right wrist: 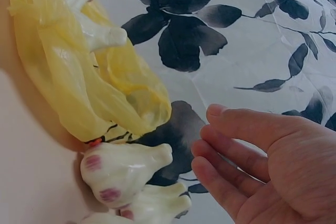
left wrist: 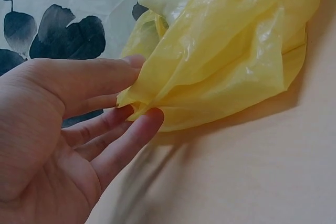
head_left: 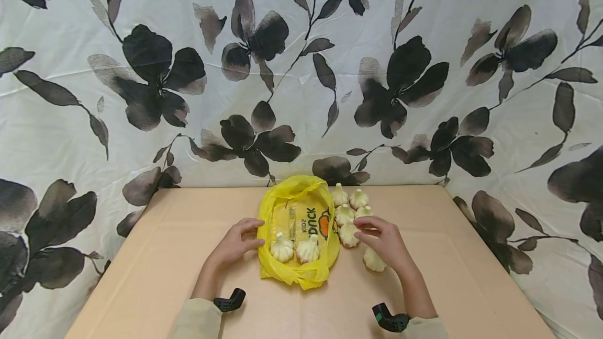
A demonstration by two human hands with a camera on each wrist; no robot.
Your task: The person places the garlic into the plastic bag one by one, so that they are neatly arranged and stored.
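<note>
**Left hand pinches bag rim, right hand hovers by loose garlic**

The left hand (head_left: pixel 235 245) holds the left rim of the yellow bag (head_left: pixel 298 234), its fingers (left wrist: pixel 126 140) only slightly bent and pinching a fold of plastic. The right hand (head_left: pixel 383 239) is spread loosely, its fingers (right wrist: pixel 231 150) relaxed and holding nothing, just beside a garlic bulb (head_left: pixel 348 234) right of centre. More loose bulbs (head_left: pixel 350 205) cluster above it, and one (head_left: pixel 373 260) lies partly under the wrist. The bag lies open at the middle of the tan surface (head_left: pixel 165 255), with two bulbs (head_left: pixel 294 249) inside. A floral cloth (head_left: pixel 301 67) hangs behind.
</note>
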